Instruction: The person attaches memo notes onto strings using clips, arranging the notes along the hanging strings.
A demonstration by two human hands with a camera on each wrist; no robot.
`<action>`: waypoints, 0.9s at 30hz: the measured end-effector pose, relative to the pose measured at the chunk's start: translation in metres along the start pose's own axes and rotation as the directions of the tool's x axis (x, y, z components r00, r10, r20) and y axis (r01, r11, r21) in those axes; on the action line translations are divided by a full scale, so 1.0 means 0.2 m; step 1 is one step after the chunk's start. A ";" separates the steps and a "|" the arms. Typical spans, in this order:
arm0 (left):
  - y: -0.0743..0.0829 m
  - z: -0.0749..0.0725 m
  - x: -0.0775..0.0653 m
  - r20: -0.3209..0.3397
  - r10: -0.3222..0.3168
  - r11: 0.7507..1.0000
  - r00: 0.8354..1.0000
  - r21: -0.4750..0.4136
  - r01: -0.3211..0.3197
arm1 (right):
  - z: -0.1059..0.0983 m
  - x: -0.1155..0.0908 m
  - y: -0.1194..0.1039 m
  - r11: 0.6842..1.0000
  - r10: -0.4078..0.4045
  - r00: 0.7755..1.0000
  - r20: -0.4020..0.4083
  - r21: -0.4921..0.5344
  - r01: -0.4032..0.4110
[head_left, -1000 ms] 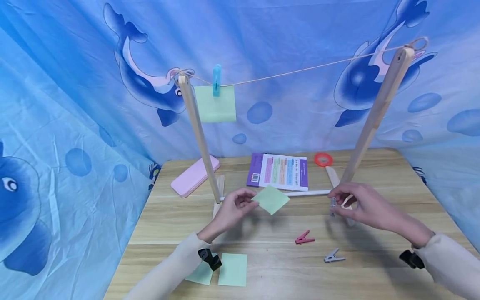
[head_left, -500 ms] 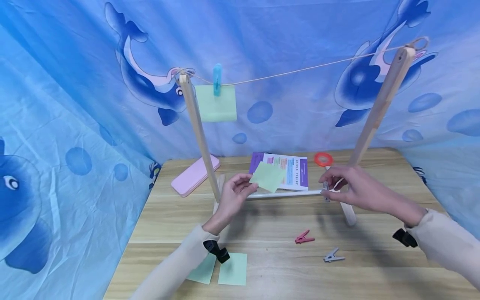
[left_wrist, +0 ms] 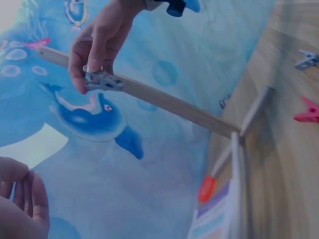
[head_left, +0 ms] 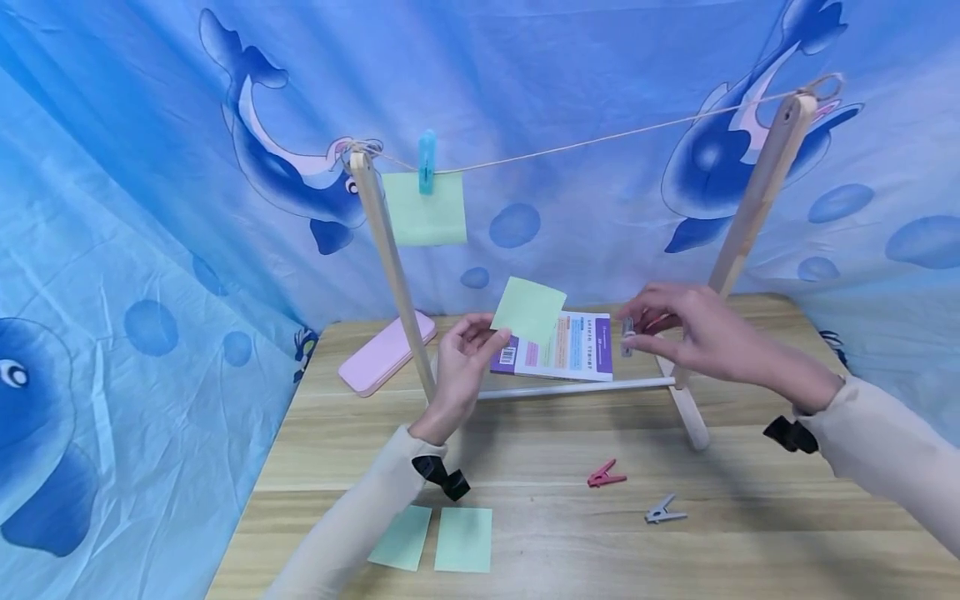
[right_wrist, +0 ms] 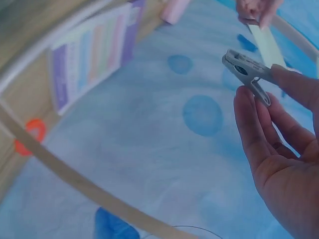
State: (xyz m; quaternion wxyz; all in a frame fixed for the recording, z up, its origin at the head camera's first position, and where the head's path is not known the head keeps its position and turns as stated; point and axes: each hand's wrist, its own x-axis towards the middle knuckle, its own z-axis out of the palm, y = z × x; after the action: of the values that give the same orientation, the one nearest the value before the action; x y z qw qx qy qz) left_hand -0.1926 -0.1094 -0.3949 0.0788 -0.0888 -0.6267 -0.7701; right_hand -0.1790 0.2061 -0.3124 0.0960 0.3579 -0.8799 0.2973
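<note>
Between thumb and fingers, my left hand [head_left: 463, 362] pinches a pale green paper square [head_left: 528, 310] by its lower left edge, raised in front of the book. My right hand [head_left: 693, 333] holds a grey clothespin [right_wrist: 246, 74] by its handles, thumb on one and fingers on the other, to the right of the paper and apart from it. Above both hands a string [head_left: 585, 145] runs between two wooden posts [head_left: 761, 196]. Near its left end a blue clothespin [head_left: 427, 162] clips another green paper square [head_left: 424, 212] to it.
On the table lie a pink clothespin [head_left: 605, 474], another grey clothespin [head_left: 664, 510] and two green paper squares [head_left: 463, 540]. A white rod [head_left: 577, 388] joins the posts low down. Behind are a purple-edged book [head_left: 581, 346], a pink case [head_left: 386, 354] and a red ring [right_wrist: 31, 136].
Both hands have risen from near the tabletop towards the string. The left brings its paper up and away from me; the right moves up and leftward with the grey clothespin.
</note>
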 end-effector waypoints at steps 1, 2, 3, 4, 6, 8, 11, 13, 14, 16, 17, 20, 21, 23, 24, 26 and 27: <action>0.01 0.01 0.01 -0.008 0.010 1.000 1.000 -0.011 -0.010 | -0.01 0.01 -0.01 1.000 -0.001 1.000 -0.009 0.003 0.002; 0.02 0.01 0.02 -0.016 0.018 1.000 1.000 -0.023 -0.018 | -0.03 0.03 -0.02 1.000 0.000 1.000 -0.018 0.002 0.000; 0.03 0.02 0.03 -0.022 0.023 0.999 1.000 -0.036 -0.024 | -0.04 0.04 -0.03 1.000 -0.001 1.000 -0.026 0.009 0.002; 0.04 0.02 0.04 -0.027 0.029 0.998 0.999 -0.048 -0.030 | -0.05 0.06 -0.04 1.000 -0.003 0.999 -0.034 0.015 0.004; 0.05 0.03 0.05 -0.035 0.039 0.996 0.999 -0.074 -0.042 | -0.07 0.09 -0.05 1.000 -0.001 0.999 -0.043 0.030 0.002; 0.06 0.03 0.07 -0.036 0.043 0.993 0.998 -0.110 -0.046 | -0.09 0.13 -0.07 0.999 -0.020 0.998 -0.056 0.031 0.022; 0.08 0.04 0.09 -0.033 0.055 0.983 0.998 -0.171 -0.060 | -0.12 0.19 -0.09 0.997 -0.077 0.992 -0.097 0.018 0.079; 0.10 0.05 0.10 -0.032 0.069 0.977 0.997 -0.200 -0.074 | -0.14 0.23 -0.11 0.992 -0.121 0.983 -0.141 0.008 0.123; 0.11 0.06 0.10 -0.031 0.076 0.975 0.997 -0.208 -0.081 | -0.15 0.25 -0.13 0.990 -0.136 0.977 -0.162 0.008 0.139; 0.12 0.07 0.11 -0.033 0.090 0.972 0.995 -0.215 -0.095 | -0.17 0.28 -0.15 0.986 -0.157 0.968 -0.198 0.016 0.163; 0.13 0.07 0.12 -0.032 0.095 0.971 0.995 -0.219 -0.099 | -0.17 0.29 -0.17 0.986 -0.159 0.965 -0.207 0.023 0.167; 0.16 0.08 0.13 -0.027 0.109 0.964 0.994 -0.241 -0.112 | -0.20 0.34 -0.22 0.985 -0.157 0.962 -0.226 0.034 0.168; 0.17 0.09 0.14 -0.026 0.115 0.960 0.993 -0.254 -0.118 | -0.22 0.35 -0.24 0.985 -0.159 0.960 -0.231 0.031 0.170; 0.19 0.10 0.15 -0.024 0.125 0.951 0.992 -0.283 -0.127 | -0.24 0.38 -0.27 0.984 -0.165 0.956 -0.242 0.027 0.177; 0.20 0.10 0.15 -0.024 0.131 0.946 0.991 -0.296 -0.133 | -0.25 0.39 -0.29 0.983 -0.168 0.953 -0.250 0.022 0.180; 0.22 0.11 0.16 -0.024 0.141 0.936 0.990 -0.322 -0.141 | -0.27 0.42 -0.32 0.983 -0.174 0.949 -0.265 0.012 0.184; 0.22 0.11 0.17 -0.025 0.143 0.933 0.989 -0.329 -0.143 | -0.28 0.43 -0.33 0.982 -0.176 0.946 -0.273 0.010 0.186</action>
State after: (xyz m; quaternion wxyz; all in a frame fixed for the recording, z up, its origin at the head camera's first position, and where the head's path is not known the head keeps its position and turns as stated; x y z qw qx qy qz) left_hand -0.2137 -0.0971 -0.3405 0.1189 -0.1459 -0.4809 -0.8564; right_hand -0.1991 0.1518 -0.2050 0.2359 0.3950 -0.8163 0.3492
